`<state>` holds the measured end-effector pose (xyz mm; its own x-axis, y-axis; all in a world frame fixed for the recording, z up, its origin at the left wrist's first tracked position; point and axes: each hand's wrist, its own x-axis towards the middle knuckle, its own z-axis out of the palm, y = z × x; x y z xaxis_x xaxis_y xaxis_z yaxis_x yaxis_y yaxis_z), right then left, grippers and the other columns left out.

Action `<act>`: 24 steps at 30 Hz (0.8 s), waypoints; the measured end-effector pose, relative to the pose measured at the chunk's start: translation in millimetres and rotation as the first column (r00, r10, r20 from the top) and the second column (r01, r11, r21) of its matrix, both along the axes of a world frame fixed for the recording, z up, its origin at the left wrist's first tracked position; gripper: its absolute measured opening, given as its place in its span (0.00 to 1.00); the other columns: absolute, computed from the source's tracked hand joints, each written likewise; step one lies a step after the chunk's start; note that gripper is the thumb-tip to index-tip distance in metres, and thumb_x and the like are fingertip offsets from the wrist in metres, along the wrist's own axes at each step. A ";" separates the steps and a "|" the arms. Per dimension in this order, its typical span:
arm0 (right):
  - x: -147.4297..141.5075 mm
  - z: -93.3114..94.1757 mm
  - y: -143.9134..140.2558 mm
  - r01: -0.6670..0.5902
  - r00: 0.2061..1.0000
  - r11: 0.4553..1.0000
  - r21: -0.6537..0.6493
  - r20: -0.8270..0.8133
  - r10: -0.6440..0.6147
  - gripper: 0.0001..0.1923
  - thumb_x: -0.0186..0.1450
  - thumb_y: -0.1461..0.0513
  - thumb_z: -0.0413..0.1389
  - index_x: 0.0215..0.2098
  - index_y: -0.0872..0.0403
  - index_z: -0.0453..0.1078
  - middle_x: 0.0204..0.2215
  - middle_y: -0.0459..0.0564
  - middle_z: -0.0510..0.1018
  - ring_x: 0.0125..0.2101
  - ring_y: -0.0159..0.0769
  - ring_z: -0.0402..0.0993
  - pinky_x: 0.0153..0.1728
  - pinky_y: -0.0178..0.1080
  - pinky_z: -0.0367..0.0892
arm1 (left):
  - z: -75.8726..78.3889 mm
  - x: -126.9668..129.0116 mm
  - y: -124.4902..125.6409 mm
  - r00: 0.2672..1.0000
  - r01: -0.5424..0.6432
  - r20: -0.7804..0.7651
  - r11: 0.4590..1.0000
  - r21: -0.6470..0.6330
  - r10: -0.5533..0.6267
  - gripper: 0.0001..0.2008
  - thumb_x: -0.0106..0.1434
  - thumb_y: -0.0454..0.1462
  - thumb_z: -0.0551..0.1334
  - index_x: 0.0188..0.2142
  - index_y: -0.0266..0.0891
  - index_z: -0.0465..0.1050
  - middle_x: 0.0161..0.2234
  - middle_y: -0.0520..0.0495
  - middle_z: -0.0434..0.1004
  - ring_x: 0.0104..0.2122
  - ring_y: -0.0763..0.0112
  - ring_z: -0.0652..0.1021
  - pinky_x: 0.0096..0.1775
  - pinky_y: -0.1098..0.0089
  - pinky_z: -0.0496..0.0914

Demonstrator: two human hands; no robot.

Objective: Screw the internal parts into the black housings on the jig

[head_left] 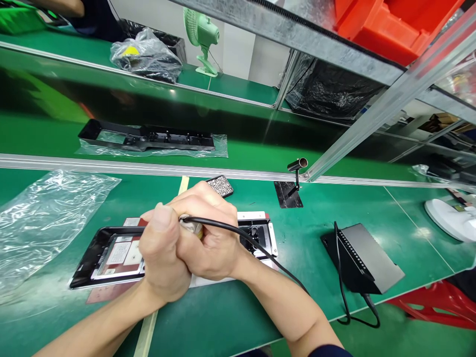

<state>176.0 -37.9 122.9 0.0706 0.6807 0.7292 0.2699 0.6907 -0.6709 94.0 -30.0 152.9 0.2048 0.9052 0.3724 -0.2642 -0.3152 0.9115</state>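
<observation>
Corded tool (pixel 193 227) sits clamped in both my fists, left hand (pixel 163 258) and right hand (pixel 211 233) curled tight round it, over black tray (pixel 92 253) mid-bench. Labels in the tray, print too small to read. Green mat (pixel 223 307), plastic bag (pixel 40 213) left, grey box (pixel 362 258) right, green fan (pixel 203 37) behind, orange bin (pixel 390 25) overhead.

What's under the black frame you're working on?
The black frame lies on the green bench, with a reddish sheet showing from under its near edge. Both hands, left hand and right hand, cover its middle, hiding what lies beneath there.
</observation>
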 end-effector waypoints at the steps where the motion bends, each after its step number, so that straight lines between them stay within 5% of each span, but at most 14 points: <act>1: 0.1 -0.2 -0.3 -0.004 1.000 1.000 -0.019 0.006 0.004 0.16 0.78 0.54 0.53 0.41 0.48 0.82 0.40 0.46 0.88 0.42 0.33 0.83 0.46 0.35 0.81 | 0.4 0.7 0.2 1.000 0.005 0.003 1.000 0.005 -0.005 0.31 0.69 0.61 0.59 0.23 0.45 0.86 0.13 0.47 0.67 0.22 0.52 0.80 0.35 0.49 0.83; 11: 1.0 -1.4 -1.3 -0.012 0.999 0.998 -0.054 0.031 0.013 0.15 0.77 0.54 0.54 0.42 0.48 0.83 0.40 0.46 0.89 0.43 0.34 0.84 0.49 0.35 0.82 | -1.9 -0.9 1.8 1.000 0.026 0.006 0.999 0.037 -0.027 0.33 0.70 0.60 0.59 0.15 0.46 0.77 0.15 0.47 0.68 0.23 0.53 0.80 0.35 0.49 0.83; 19: 0.5 -3.8 -2.2 -0.011 0.993 0.987 -0.158 0.111 0.029 0.12 0.77 0.55 0.56 0.45 0.48 0.83 0.45 0.45 0.89 0.48 0.32 0.84 0.54 0.32 0.81 | -0.4 -0.3 1.1 0.999 0.034 0.015 0.999 0.032 -0.035 0.30 0.69 0.62 0.60 0.23 0.47 0.86 0.15 0.48 0.66 0.27 0.50 0.81 0.35 0.49 0.83; 24: 1.6 -4.8 -3.9 -0.035 0.992 0.982 -0.186 0.114 0.057 0.13 0.78 0.54 0.56 0.48 0.47 0.83 0.46 0.45 0.89 0.50 0.32 0.84 0.55 0.32 0.80 | -2.0 -1.4 0.3 0.999 0.036 0.000 0.999 0.036 -0.036 0.33 0.70 0.62 0.59 0.18 0.47 0.81 0.16 0.47 0.68 0.28 0.50 0.82 0.37 0.49 0.83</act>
<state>177.6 -41.9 118.1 -0.0432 0.8040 0.5931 0.3253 0.5726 -0.7525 92.6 -29.7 150.9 0.2365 0.8834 0.4045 -0.2764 -0.3379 0.8997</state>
